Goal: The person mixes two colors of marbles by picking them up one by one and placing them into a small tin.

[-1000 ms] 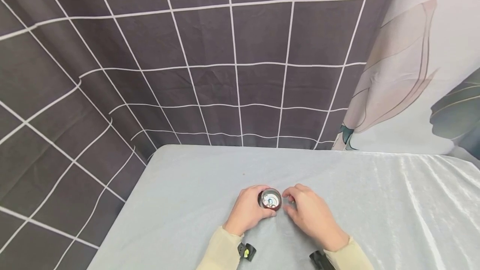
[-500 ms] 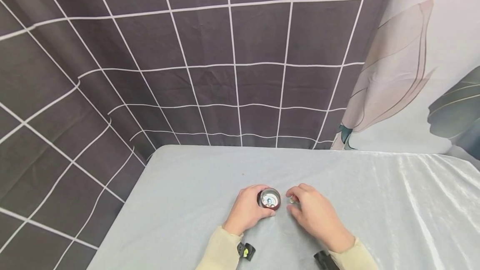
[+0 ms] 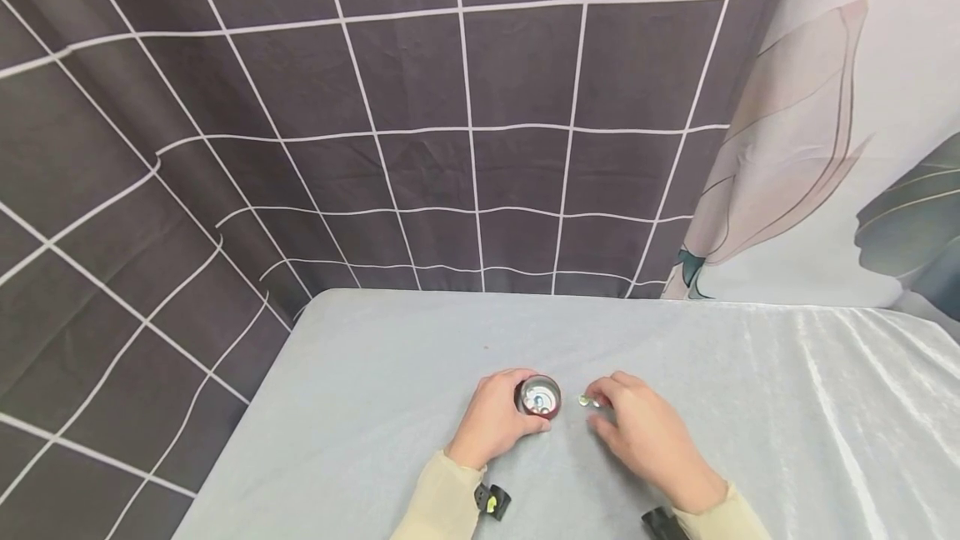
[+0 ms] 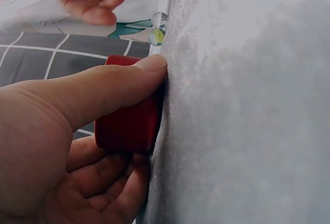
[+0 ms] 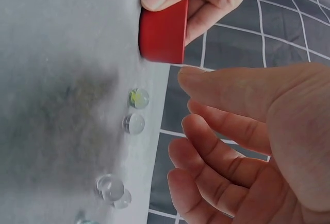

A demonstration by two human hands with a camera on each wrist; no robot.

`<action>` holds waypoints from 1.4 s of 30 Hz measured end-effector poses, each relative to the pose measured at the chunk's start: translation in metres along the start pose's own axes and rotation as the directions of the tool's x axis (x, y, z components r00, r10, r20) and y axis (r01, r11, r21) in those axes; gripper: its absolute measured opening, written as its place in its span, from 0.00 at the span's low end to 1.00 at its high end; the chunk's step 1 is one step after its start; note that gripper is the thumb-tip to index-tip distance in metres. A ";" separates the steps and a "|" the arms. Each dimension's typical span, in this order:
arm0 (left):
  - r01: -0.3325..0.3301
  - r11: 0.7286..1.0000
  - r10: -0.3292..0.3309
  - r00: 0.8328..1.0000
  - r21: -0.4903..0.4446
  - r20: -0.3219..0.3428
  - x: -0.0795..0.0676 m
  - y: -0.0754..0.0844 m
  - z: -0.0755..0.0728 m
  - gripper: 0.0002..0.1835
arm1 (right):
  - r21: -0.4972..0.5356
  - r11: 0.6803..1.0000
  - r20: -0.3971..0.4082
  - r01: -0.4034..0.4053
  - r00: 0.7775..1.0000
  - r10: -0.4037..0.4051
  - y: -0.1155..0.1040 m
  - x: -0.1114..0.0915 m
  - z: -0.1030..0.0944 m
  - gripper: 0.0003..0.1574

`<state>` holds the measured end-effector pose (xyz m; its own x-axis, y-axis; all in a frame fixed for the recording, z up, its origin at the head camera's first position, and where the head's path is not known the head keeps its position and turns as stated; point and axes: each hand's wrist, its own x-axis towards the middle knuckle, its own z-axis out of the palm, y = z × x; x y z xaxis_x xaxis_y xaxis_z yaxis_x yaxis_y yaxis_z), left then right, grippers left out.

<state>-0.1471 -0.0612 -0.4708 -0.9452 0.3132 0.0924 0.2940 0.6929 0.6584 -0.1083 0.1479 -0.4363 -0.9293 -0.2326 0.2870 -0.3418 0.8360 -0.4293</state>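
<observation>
Gripping the red cup (image 5: pixel 163 36), the left hand (image 3: pixel 491 419) has its thumb on one side and its fingers round the other. The cup stands upright on the pale cloth (image 3: pixel 360 373), with shiny round bits inside, too small to make out. The right hand (image 3: pixel 647 433) is loosely spread, its fingers gently bent and the thumb apart from them. Between cup and right hand, a yellow-centred marble (image 5: pixel 139 98) lies on the cloth, a clear marble (image 5: pixel 134 123) just beside it. More clear marbles (image 5: pixel 110 188) lie farther from the cup. Behind hangs a dark checked curtain (image 3: pixel 517 173).
</observation>
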 end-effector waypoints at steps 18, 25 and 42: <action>0.012 1.000 -0.012 1.000 -0.012 0.001 -0.001 0.001 0.001 0.30 | -0.035 0.999 -0.019 -0.010 1.000 0.009 0.013 -0.012 -0.008 0.18; 0.012 1.000 -0.012 1.000 -0.016 -0.002 -0.001 0.000 0.001 0.30 | -0.066 0.998 0.014 -0.012 1.000 0.013 0.019 -0.016 -0.011 0.20; 0.005 0.999 -0.006 1.000 -0.033 -0.006 0.000 -0.002 0.003 0.29 | -0.101 0.994 0.065 -0.043 0.997 0.049 0.033 -0.030 -0.013 0.22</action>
<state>-0.1473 -0.0604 -0.4747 -0.9476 0.3056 0.0929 0.2839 0.6726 0.6833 -0.0900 0.1891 -0.4483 -0.9521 -0.2229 0.2094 -0.2861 0.8910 -0.3526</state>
